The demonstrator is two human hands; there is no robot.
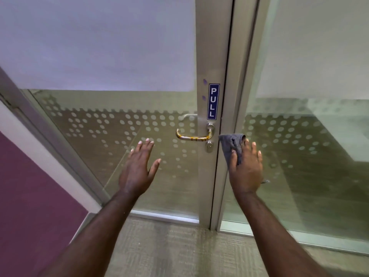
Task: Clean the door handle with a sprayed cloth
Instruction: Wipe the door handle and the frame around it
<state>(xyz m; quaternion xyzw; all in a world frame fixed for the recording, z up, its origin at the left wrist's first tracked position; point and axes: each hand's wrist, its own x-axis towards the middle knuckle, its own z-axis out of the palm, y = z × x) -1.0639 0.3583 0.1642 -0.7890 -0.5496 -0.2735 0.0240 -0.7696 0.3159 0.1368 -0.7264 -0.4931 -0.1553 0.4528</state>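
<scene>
The left hand (137, 166) is held out flat with its back to the camera, fingers spread apart and empty, below and to the left of the door handle (192, 136) and clear of it. The right hand (246, 166) is raised just right of the handle, its fingers nearly straight and clamped over a grey cloth (232, 145), which is bunched under the palm and sticks out toward the door frame (209, 56). The handle is seen on the frame beneath a blue PULL sign (214, 101), with yellowish streaks along its bar. The lower part of the cloth is hidden by the hand.
</scene>
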